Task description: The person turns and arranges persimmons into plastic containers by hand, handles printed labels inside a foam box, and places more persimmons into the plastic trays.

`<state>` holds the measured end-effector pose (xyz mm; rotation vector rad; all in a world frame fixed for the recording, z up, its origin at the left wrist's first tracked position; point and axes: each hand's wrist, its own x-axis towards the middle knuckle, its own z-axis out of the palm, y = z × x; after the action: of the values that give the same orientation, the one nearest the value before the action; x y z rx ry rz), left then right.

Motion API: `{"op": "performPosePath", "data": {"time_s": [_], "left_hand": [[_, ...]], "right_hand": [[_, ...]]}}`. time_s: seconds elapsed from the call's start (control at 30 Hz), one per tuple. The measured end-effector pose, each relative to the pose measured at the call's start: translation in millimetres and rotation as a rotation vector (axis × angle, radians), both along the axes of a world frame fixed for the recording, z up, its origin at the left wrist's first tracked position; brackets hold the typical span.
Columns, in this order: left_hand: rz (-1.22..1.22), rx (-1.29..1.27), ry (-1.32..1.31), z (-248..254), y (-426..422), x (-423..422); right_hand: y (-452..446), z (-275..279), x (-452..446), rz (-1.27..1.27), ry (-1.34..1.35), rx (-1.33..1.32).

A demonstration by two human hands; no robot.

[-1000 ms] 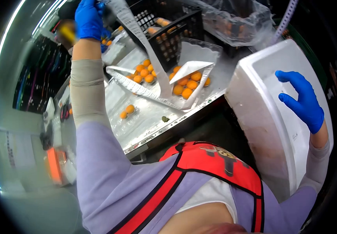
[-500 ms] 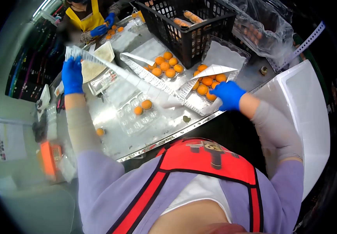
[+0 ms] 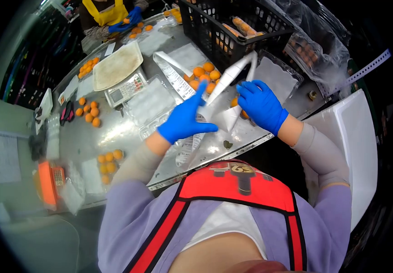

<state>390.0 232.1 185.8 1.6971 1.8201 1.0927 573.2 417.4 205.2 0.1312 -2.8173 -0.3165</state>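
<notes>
A long printed white label strip [image 3: 174, 78] loops over the metal table. My left hand [image 3: 186, 117], in a blue glove, is over the strip, with thumb and forefinger spread wide. My right hand [image 3: 263, 105], also blue-gloved, has its fingers curled together at the looped part of the strip, beside the oranges [image 3: 234, 102] that it partly covers. More small oranges [image 3: 209, 73] sit in a clear tray just beyond my hands. Part of the strip is hidden behind my left hand.
A black crate [image 3: 226, 34] with packed fruit stands at the back. A weighing scale [image 3: 118, 75] and loose oranges [image 3: 88, 112] lie to the left. The white box [image 3: 342, 136] is on my right. A co-worker's gloved hands [image 3: 126, 23] hold fruit at the far side.
My left hand has let go of the raised strip end and come right, near my right hand. My right hand has shifted slightly up. The view has turned, showing more of the table's left.
</notes>
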Motion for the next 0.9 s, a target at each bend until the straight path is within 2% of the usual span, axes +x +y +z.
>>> {"op": "performPosePath", "data": {"time_s": [0.1,0.17,0.2,0.27,0.33,0.37,0.4,0.43,0.47,0.5,0.53,0.6,0.63,0.67,0.7,0.73,0.77,0.8,0.83,0.87,0.9], "left_hand": [[0.019,-0.146,0.069,6.7,17.2,7.4],[0.030,-0.186,0.251,6.1,27.3,3.1],[0.088,-0.127,0.212,4.9,28.7,-2.5],[0.166,0.077,0.208,3.7,33.1,-29.2],[0.292,0.058,0.297,20.3,47.7,-77.2],[0.353,0.105,0.169,43.4,52.6,-92.8],[0.429,0.265,0.027,45.6,64.3,-120.4],[0.442,0.393,0.062,56.0,76.8,-154.3],[0.366,0.632,0.007,63.2,94.8,-186.6],[0.429,0.593,0.125,101.0,93.9,-181.4],[0.593,0.492,0.338,120.0,100.8,-196.6],[0.429,0.731,0.118,129.7,137.4,-256.8],[0.500,0.725,0.293,149.3,141.2,-243.5],[0.430,0.849,0.374,152.6,161.5,-268.0],[0.603,0.741,0.591,162.1,169.6,-267.3],[0.618,0.616,0.632,170.9,176.7,-254.6],[0.627,0.543,0.536,167.5,192.3,-255.4],[0.372,0.750,0.311,152.0,215.3,-262.3],[0.323,0.685,0.227,136.2,234.9,-280.1],[0.420,0.629,0.534,125.7,251.5,-286.2],[0.367,0.645,0.501,114.5,284.5,-295.3]], "right_hand": [[-22.4,42.9,-27.8,0.041,0.057,0.091],[-32.3,62.3,-37.4,0.045,0.026,0.191],[-33.6,64.1,-41.7,0.047,0.026,0.190],[-31.8,67.4,-48.6,0.141,0.259,0.214],[-28.9,83.7,-40.0,0.123,0.285,0.225],[-26.7,92.3,-31.8,0.066,0.301,0.183],[-23.8,99.6,-22.9,0.006,0.317,0.142],[-19.5,104.9,-11.3,-0.067,0.273,0.100],[-13.3,110.3,2.0,-0.082,0.270,0.103],[-6.4,115.3,16.8,-0.121,0.252,0.085],[-0.3,118.8,32.5,-0.162,0.234,0.067],[8.1,123.8,72.2,-0.265,0.200,0.056],[12.9,124.2,91.6,-0.350,0.172,0.045],[20.0,123.2,111.6,-0.390,0.160,0.053],[26.6,122.6,136.6,-0.458,0.196,0.018],[29.2,124.4,163.0,-0.541,0.230,-0.007],[32.4,126.0,187.8,-0.619,0.252,0.002],[34.5,127.8,215.0,-0.724,0.250,-0.001],[34.9,128.0,241.7,-0.817,0.271,0.008],[33.7,127.8,268.2,-0.903,0.296,0.016],[28.8,128.1,294.6,-0.993,0.319,0.036]]}}
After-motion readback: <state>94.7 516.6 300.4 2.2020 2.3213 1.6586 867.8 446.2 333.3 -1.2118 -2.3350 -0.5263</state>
